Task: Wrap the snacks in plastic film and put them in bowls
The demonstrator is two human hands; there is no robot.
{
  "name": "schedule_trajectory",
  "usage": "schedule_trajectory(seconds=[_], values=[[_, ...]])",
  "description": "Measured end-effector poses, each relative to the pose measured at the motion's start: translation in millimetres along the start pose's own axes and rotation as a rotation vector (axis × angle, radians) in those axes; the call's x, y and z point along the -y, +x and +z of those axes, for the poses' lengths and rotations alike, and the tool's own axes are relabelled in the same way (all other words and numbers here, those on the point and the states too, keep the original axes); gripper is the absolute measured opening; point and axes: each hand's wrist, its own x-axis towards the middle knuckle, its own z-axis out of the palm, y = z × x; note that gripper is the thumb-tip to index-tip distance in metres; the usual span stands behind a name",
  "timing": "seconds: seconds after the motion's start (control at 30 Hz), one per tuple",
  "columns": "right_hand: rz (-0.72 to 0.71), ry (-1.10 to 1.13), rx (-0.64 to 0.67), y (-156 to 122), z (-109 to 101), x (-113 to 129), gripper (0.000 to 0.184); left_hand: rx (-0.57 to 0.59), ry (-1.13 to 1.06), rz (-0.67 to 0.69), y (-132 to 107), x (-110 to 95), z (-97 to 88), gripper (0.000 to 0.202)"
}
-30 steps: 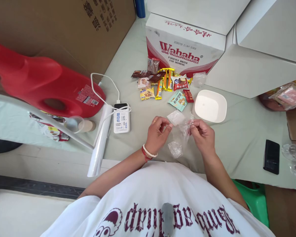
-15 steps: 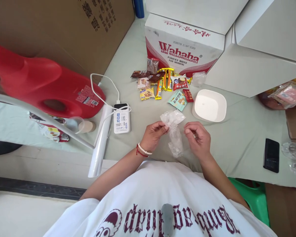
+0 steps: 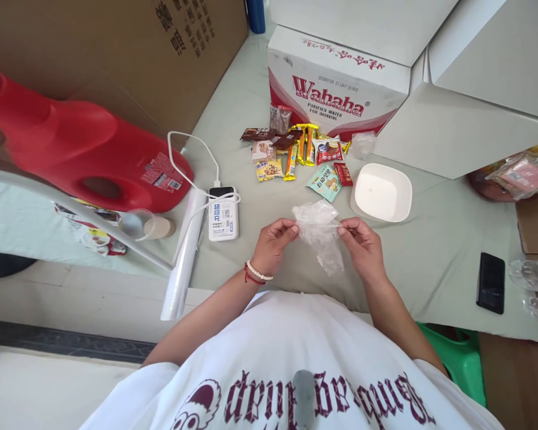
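A thin clear plastic bag is stretched between my two hands above the cloth-covered table. My left hand pinches its left edge between thumb and fingers; a white beaded bracelet and a red string circle that wrist. On the other side, my right hand pinches the bag's right edge. The lower part of the bag hangs crumpled toward my shirt. Just beyond it lie a light green snack packet and a small red packet. A white square plastic container stands beyond my right hand.
Wrapped snacks are heaped before a Wahaba-style water carton printed "Wahaha". At left are a white power bank with cable, a roll of plastic film and a red jug. A black phone lies right.
My right hand has moved left and taken hold of the bag's right edge. The bag is now spread wider between both hands.
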Motion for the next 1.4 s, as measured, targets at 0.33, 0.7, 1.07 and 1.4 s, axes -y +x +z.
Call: schedule_trajectory(seconds=[0.33, 0.7, 1.07, 1.4], values=[[0.249, 0.223, -0.049, -4, 20, -14, 0.039, 0.366, -0.478, -0.446, 6, -2, 11.3, 0.062], [0.149, -0.086, -0.079, 1, 26, -32, 0.028, 0.482, 0.01, -0.318, -6, 14, 22.3, 0.054], [0.141, 0.053, -0.137, -9, 6, -36, 0.018, 0.202, -0.183, -0.209, -24, 7, -19.6, 0.043], [0.147, 0.026, -0.017, -13, 23, -31, 0.022, 0.25, 0.032, -0.021, -11, 6, 34.8, 0.037]])
